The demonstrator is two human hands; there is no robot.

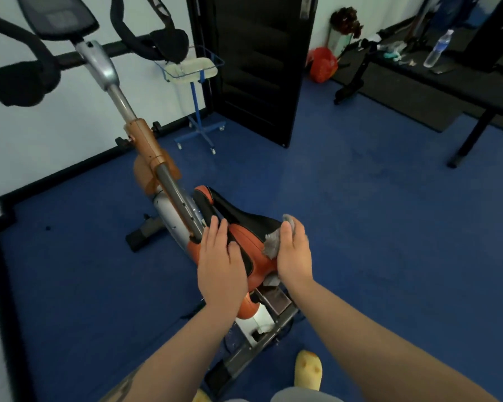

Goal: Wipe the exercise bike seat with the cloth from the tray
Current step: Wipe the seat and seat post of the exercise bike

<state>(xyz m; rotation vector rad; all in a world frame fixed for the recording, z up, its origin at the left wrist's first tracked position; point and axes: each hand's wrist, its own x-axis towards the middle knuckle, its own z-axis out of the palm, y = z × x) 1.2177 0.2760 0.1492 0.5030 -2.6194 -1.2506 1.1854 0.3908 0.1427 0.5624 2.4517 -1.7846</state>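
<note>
Head view: left hand [219,265] lies flat, fingers spread, on the orange-and-black seat [246,236]. Right hand [294,253] grips a grey cloth [273,242] pressed against the seat's right side. No legible writing.

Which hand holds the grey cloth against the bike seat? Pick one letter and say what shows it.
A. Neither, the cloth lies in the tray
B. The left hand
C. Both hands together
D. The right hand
D: the right hand has its fingers closed around the grey cloth at the right side of the seat, while the left hand lies flat on the seat with no cloth in it.
</note>
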